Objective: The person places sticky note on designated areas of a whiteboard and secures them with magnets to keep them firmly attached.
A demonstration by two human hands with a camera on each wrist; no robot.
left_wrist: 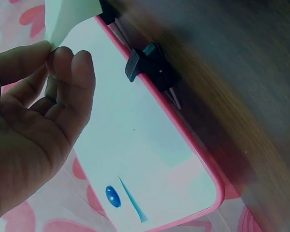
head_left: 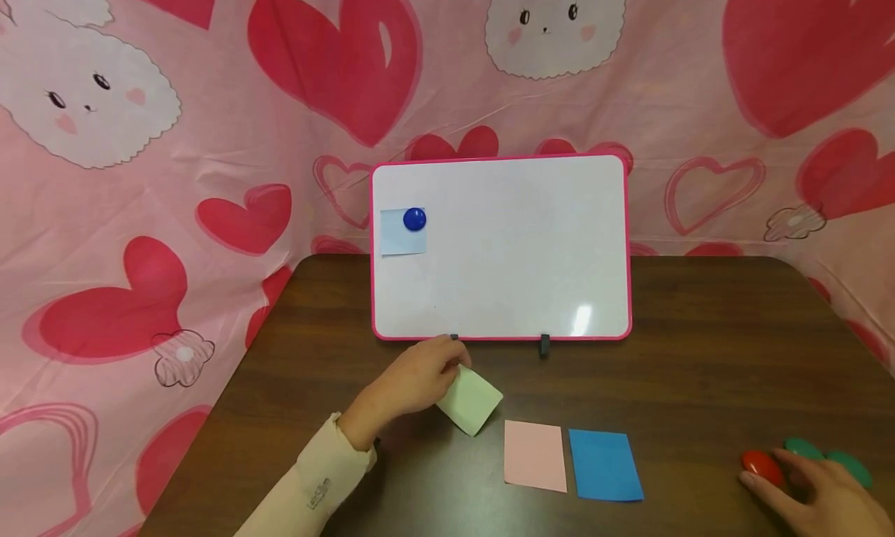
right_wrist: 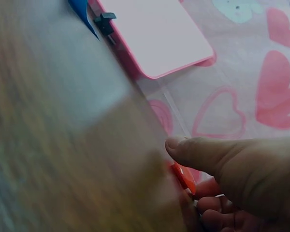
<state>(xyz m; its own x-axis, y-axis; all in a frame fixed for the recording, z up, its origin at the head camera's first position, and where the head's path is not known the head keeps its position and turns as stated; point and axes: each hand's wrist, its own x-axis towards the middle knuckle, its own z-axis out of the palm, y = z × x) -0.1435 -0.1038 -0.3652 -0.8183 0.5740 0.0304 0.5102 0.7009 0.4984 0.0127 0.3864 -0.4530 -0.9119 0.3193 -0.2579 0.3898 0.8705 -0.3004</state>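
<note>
Between thumb and fingertips, my left hand (head_left: 423, 374) pinches a pale green sticky note (head_left: 471, 401) by one corner, in front of the whiteboard (head_left: 517, 249). The left wrist view shows this note (left_wrist: 70, 17) hanging from the fingertips of the hand (left_wrist: 38, 106). At the lower right, my right hand (head_left: 828, 494) has its thumb and index finger around a round red magnet (head_left: 762, 469). In the right wrist view the magnet (right_wrist: 184, 179) is partly covered by the hand (right_wrist: 246, 179). Two green magnets (head_left: 849, 467) lie just beyond those fingers.
A pink sticky note (head_left: 534, 455) and a blue one (head_left: 605, 465) lie on the brown table (head_left: 699, 350). On the upright board, a blue magnet (head_left: 415, 219) holds a light blue note (head_left: 402, 240). Black clips (head_left: 545, 345) support its lower edge. Patterned pink cloth (head_left: 447, 94) hangs behind.
</note>
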